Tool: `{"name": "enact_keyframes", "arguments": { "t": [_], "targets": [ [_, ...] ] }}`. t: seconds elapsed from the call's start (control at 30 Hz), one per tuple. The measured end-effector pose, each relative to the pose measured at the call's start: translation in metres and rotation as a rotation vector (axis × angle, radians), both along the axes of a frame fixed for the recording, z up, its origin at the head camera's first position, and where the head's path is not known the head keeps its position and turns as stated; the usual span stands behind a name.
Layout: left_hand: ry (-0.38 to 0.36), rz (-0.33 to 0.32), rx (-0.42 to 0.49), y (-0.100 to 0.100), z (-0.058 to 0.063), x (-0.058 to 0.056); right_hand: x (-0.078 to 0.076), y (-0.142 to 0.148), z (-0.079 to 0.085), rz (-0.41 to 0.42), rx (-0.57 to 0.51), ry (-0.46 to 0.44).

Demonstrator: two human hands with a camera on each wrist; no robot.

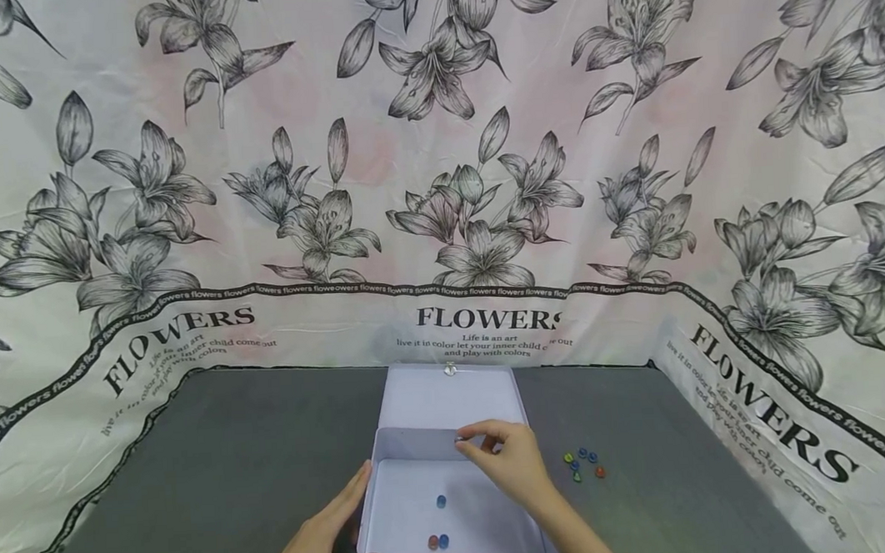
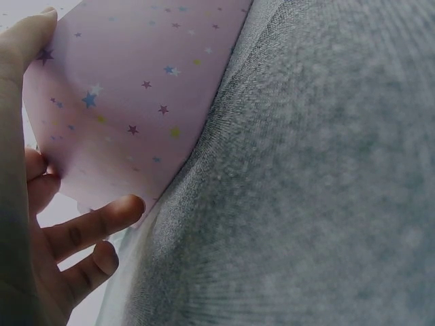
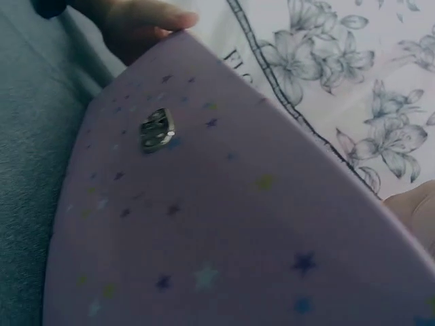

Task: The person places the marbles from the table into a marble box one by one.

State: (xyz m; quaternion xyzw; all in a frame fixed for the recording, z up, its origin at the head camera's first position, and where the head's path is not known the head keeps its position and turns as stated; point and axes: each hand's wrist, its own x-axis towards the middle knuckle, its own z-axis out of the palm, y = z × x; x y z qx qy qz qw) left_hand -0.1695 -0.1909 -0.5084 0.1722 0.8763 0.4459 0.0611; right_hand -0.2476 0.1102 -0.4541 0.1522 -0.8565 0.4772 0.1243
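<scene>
A lidded box (image 1: pixel 462 509) stands with its lid (image 1: pixel 449 397) tipped back. Inside it is pale; outside it is pinkish with coloured stars, as the left wrist view shows on its side wall (image 2: pixel 129 81). Two blue beads (image 1: pixel 442 501) and one reddish-orange bead (image 1: pixel 433 542) lie on its floor. My left hand (image 1: pixel 324 529) rests against the box's left side and front corner, index finger and thumb fairly straight. Over the back part of the box, my right hand (image 1: pixel 508 461) pinches a small bead (image 1: pixel 459 438) between thumb and index finger, mostly hidden by the fingertips.
To the right of the box, several blue, green, yellow and orange beads (image 1: pixel 583 454) lie loose on the grey tabletop (image 1: pixel 649 499). A metal clasp plate (image 3: pixel 157 130) sticks out from the box's front. Flower-printed cloth (image 1: pixel 477 224) hangs behind and along both sides.
</scene>
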Motion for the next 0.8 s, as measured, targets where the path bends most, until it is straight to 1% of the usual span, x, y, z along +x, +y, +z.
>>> {"name": "enact_keyframes", "arguments": {
  "t": [0.2, 0.37, 0.47, 0.63, 0.8],
  "targets": [
    [0.043, -0.015, -0.034, -0.0003, 0.0039, 0.0015, -0.0006, 0.0007, -0.0045, 0.046, 0.108, -0.007],
    [0.064, -0.014, -0.049, 0.0003, 0.0037, 0.0021, -0.002, 0.0022, -0.0079, 0.119, 0.199, -0.064],
    [0.075, -0.017, -0.049, -0.0001, 0.002, 0.0013, -0.0014, 0.002, -0.0094, 0.146, 0.271, -0.102],
    [0.115, -0.02, -0.055, -0.0007, -0.0008, -0.0007, 0.0021, 0.0009, -0.0093, 0.17, 0.369, -0.162],
    [0.139, -0.02, -0.053, -0.0015, -0.0007, 0.0003, 0.0054, -0.0007, -0.0082, 0.174, 0.428, -0.192]
  ]
}}
